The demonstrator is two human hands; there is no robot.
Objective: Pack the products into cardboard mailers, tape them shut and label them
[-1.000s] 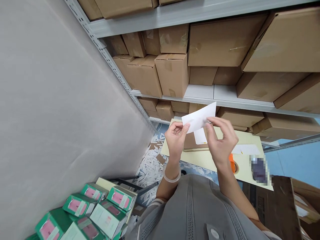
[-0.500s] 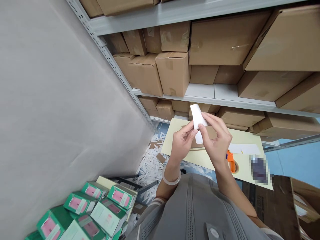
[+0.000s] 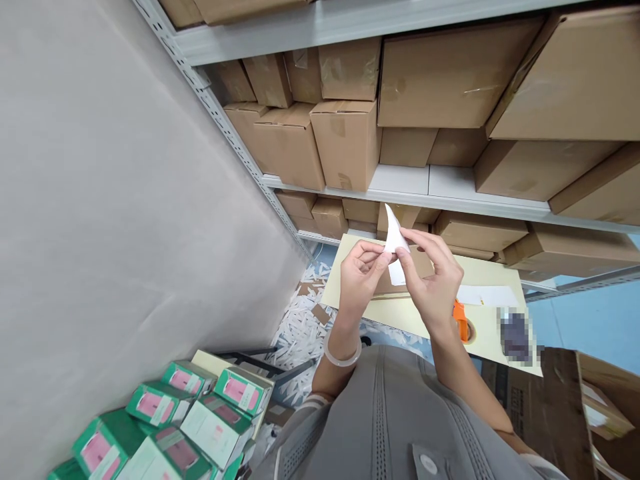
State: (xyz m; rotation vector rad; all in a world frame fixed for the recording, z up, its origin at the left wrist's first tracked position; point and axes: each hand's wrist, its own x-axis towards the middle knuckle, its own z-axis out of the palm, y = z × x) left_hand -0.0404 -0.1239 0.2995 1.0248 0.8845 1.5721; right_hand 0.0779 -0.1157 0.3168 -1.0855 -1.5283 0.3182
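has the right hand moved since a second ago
Yes, slightly to the left: judged against the cream tabletop, the right hand is now closer to the left hand.

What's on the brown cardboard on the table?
A white sheet shows; the left hand and right hand cover parts of the cardboard, so anything there cannot be seen.

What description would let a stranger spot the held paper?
By the shelf rack stands a pale yellow table. Above it, the left hand and right hand hold a white paper. Unlike the white strip lying on the table, it bends upward to a point.
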